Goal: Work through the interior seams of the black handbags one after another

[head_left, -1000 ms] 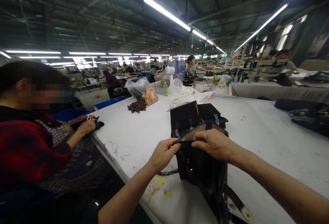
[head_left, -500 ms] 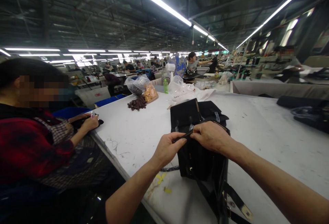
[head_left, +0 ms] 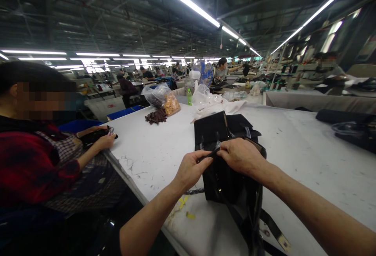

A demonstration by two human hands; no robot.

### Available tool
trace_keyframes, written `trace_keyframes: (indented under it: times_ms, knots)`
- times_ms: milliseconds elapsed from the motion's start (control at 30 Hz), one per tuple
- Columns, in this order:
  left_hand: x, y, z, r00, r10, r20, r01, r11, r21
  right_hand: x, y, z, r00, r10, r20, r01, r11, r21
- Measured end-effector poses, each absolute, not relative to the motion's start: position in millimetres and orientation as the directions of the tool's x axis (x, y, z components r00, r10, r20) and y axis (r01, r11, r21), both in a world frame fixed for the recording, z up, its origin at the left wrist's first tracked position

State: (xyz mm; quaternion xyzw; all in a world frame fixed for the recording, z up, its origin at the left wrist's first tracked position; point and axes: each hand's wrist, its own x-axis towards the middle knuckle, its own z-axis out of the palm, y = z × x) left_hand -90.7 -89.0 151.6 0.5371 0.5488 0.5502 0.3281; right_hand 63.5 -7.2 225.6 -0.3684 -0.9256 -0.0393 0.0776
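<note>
A black bag [head_left: 226, 185] stands on the white worktable [head_left: 152, 150] in front of me, its flap raised behind it. My left hand [head_left: 190, 169] pinches the bag's top edge at the left, fingers closed on it. My right hand [head_left: 241, 155] grips the same top edge just to the right, fingers curled over the rim. A black strap with a metal end [head_left: 273, 232] trails from the bag toward me.
A person in a red and checked top [head_left: 38, 158] sits at the left with hands on a dark piece [head_left: 94, 136]. Plastic bags [head_left: 160, 99], dark scraps [head_left: 155, 117] and a green bottle [head_left: 189, 99] lie at the far end. Black goods [head_left: 349, 126] lie at the right.
The bag's top opening has been pressed shut between my hands, hiding its tan inner edge. The seated person's hands have shifted slightly on the dark piece.
</note>
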Motion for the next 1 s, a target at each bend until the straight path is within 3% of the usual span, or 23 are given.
trace_keyframes:
  times_ms: [233, 433, 567, 800, 1000]
  knots:
    - [-91, -88, 150, -0.202, 0.946, 0.252, 0.265, -0.195, 0.944, 65, -7, 224, -0.718, 0.677, 0.16, 0.69, 0.723, 0.033]
    - [-80, -76, 161, -0.24, 0.933, 0.267, 0.491, -0.121, 0.863, 65, -7, 223, -0.698, 0.691, 0.191, 0.709, 0.704, 0.041]
    - [-77, -68, 166, -0.251, 0.926, 0.282, 0.555, -0.101, 0.826, 81, 2, 229, -0.703, 0.694, 0.157, 0.701, 0.713, -0.007]
    - [-81, -65, 160, -0.248, 0.922, 0.296, 0.533, -0.125, 0.837, 116, 25, 238, -0.753, 0.639, 0.156, 0.641, 0.766, -0.047]
    - [-77, -67, 159, -0.226, 0.92, 0.322, 0.516, -0.167, 0.84, 111, 27, 235, -0.621, 0.741, 0.256, 0.764, 0.645, -0.017]
